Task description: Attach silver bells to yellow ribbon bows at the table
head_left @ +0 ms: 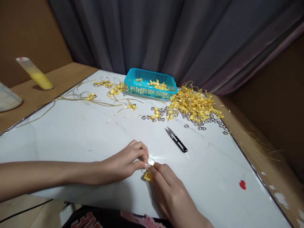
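Yellow bow [148,176] pinched in left grip [134,158], right grip [169,186]; turquoise basket [150,92] holds loose bows [158,84].

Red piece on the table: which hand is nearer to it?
Right. The right hand is left of the red piece; the left hand is farther left.

The table [213,177] lies open on the right, save a red heart [242,185] — ahead, scissors [178,139], then the basket [150,92] and bow pile [193,103], bar the way.
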Tool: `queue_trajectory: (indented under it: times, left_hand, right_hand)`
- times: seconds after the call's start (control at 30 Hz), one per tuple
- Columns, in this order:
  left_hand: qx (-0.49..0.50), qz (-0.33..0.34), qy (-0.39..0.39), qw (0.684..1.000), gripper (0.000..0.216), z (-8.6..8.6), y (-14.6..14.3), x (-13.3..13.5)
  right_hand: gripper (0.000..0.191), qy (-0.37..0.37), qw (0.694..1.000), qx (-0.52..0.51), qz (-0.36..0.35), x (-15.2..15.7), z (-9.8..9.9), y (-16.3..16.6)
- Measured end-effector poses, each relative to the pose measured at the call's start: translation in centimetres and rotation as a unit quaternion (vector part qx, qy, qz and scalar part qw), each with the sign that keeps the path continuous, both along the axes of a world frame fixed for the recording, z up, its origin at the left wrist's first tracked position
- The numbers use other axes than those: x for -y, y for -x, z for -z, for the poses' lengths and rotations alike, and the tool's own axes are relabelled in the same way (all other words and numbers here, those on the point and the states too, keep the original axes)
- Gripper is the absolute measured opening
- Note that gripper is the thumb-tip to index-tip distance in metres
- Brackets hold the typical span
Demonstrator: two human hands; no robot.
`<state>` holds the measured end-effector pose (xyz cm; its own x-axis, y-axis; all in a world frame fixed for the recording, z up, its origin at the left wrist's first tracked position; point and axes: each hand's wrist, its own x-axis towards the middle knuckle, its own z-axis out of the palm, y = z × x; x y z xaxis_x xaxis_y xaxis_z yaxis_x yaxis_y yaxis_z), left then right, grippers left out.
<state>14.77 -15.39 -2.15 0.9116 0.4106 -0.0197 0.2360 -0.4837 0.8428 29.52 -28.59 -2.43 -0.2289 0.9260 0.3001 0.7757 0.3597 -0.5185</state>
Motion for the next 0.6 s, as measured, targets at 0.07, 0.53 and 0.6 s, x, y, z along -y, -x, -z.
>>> queue_trajectory:
  times: [0.07,0.53,0.6]
  left_hand:
    - [0.006,0.009,-0.013,1.000,0.013,-0.4,0.0,-0.2]
    - [-0.010,0.140,-0.205,0.969,0.015,-1.7,0.8,-0.5]
    - [0.004,0.127,-0.198,0.972,0.020,-1.3,0.6,-0.6]
  right_hand:
    - [0.041,0.022,0.999,-0.030,0.001,0.1,-0.3,-0.2]
    - [0.037,0.020,0.995,-0.098,0.021,0.3,0.3,-0.1]
    - [0.037,0.007,0.996,-0.087,0.034,0.4,0.6,-0.1]
